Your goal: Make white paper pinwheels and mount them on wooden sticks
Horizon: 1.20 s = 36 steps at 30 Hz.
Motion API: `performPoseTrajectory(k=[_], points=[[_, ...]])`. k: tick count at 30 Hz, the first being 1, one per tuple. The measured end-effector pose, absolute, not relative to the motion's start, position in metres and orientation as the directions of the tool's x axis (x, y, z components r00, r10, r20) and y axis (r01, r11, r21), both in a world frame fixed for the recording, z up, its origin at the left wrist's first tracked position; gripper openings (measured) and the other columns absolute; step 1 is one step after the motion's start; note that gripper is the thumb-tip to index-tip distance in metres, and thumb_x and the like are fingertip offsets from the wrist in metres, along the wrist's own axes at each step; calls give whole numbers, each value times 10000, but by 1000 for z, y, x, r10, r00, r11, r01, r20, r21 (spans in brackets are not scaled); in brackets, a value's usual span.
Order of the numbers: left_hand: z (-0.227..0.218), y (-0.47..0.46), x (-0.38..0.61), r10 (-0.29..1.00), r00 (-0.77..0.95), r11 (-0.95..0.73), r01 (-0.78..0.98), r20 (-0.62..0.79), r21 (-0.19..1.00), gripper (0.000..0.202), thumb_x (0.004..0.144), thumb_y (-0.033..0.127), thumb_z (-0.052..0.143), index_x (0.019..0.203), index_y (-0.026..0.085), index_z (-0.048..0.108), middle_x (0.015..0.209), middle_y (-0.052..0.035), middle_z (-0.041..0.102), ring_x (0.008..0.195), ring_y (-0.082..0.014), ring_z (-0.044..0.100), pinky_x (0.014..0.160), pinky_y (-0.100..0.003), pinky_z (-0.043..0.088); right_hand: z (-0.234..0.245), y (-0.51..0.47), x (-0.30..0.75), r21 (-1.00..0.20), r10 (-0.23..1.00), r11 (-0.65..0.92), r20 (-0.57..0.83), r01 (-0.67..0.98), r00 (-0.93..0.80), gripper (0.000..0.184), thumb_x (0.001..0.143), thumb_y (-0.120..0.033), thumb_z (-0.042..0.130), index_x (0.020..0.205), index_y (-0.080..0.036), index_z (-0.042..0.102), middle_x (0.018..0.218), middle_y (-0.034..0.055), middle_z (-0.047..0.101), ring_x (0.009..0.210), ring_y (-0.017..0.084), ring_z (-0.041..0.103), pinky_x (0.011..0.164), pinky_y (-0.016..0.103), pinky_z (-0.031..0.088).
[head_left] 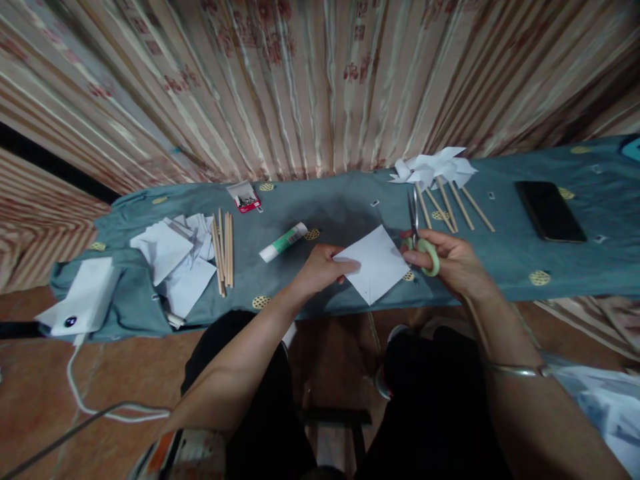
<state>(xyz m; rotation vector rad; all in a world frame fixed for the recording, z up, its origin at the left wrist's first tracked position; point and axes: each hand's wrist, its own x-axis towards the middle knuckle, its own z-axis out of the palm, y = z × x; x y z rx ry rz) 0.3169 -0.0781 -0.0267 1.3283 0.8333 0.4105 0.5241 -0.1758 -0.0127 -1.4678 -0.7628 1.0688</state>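
Observation:
My left hand [325, 268] pinches the left corner of a white square of paper [376, 265], held like a diamond over the front of the cloth-covered table. On the other side, my right hand [447, 260] is closed around the pale green handles of a pair of scissors [414, 212]. Their metal blades point away from me, beside the paper's right corner. Behind the paper to the left lies a green and white glue stick [284, 241]. Several paper pinwheels [435, 167] on wooden sticks rest at the back right.
Wooden sticks [229, 250] and loose white paper pieces [170, 250] lie on the left. A small red box [245, 198] of pins stands open near the back edge. A black phone [550, 211] is at right; a white device [87, 293] with a cable sits far left.

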Motion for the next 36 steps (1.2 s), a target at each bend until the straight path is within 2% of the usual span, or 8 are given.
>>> performPoseTrajectory(k=[5,9,14,17,21,26,31,36], points=[[-24,-84,318,654,699,207,201,-288,957,201,604,274,721,506,154,593,425,48,477,402,-58,367,430,-208,241,-10,-176,517,-949,911,-289,-314,-128,267,516,396,-342,936,851,-225,722,731,-17,738,582,130,637,537,232,519],[-26,-83,320,715,646,284,82,-268,955,182,580,291,755,541,154,640,502,16,564,434,-80,431,457,-225,320,-12,-175,512,-947,916,-285,-316,-151,248,521,402,-345,930,845,-208,691,687,-22,717,552,129,618,512,239,502],[-24,-85,323,758,604,421,-163,-247,893,360,641,478,770,764,143,719,763,-74,714,712,-180,643,657,-279,473,-22,-167,499,-959,893,-158,-240,-235,380,520,400,-351,920,835,-212,672,684,-27,715,548,124,602,527,248,499],[-20,-90,326,749,625,469,-268,-218,841,440,644,541,760,846,152,722,901,-94,735,862,-216,666,737,-293,495,-27,-158,488,-957,831,-72,-214,-283,514,519,413,-348,907,851,-224,658,718,-21,727,576,138,620,573,279,514],[-19,-98,330,779,584,447,-261,-229,856,387,580,393,832,874,165,725,897,-55,735,818,-168,653,714,-256,485,-30,-147,474,-960,779,-20,-190,-280,598,514,432,-358,884,859,-226,630,708,-27,719,584,149,621,597,305,516],[-24,-102,335,840,467,426,-252,-277,869,307,552,257,829,812,140,716,796,-31,719,707,-134,625,655,-246,474,-30,-141,463,-954,786,43,-152,-298,599,504,448,-354,875,864,-221,623,713,-28,716,618,150,626,606,295,502],[-28,-98,333,875,370,421,-263,-313,868,274,537,243,828,752,133,700,733,-20,699,643,-125,608,604,-244,469,-30,-140,458,-962,804,-7,-166,-271,571,524,453,-403,870,871,-229,606,650,-32,692,576,161,614,581,308,494],[-31,-93,331,905,316,367,-244,-284,898,256,552,293,832,684,135,679,644,-3,661,562,-110,558,530,-237,419,-30,-143,455,-978,832,-15,-128,-209,539,523,486,-465,859,882,-237,604,678,-27,682,627,171,620,612,317,501]])
